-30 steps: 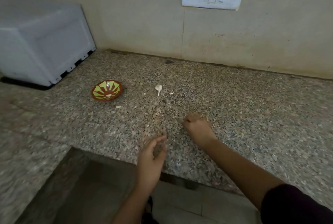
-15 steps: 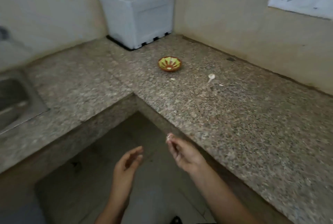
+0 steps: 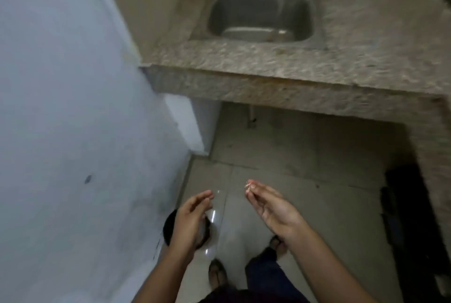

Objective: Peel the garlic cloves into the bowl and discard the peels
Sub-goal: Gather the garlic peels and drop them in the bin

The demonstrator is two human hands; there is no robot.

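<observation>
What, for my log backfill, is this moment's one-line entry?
left hand: open | right hand: pinches peel | place: above floor, sink ahead

Filling the left side, near to far: wall [image 3: 61, 132].
Meeting the wall at the far end and turning down the right edge: counter [image 3: 366, 41].
Sitting in the counter, far middle: sink [image 3: 261, 17].
Hanging under the counter, below the sink: pipe [image 3: 251, 117].
Spreading beneath and before the counter: floor [image 3: 317, 168].
Standing on the floor at right, against the counter's side: bulky thing [image 3: 410, 217].
Hovering over the floor, near middle, side by side and apart: left hand [image 3: 192, 217], right hand [image 3: 273, 210].
Sitting pinched at the right hand's fingertips: peel [image 3: 248, 184].
Lying under the left hand, beside the wall: round thing [image 3: 170, 227].
Standing on the floor below the hands: feet [image 3: 217, 276].
</observation>
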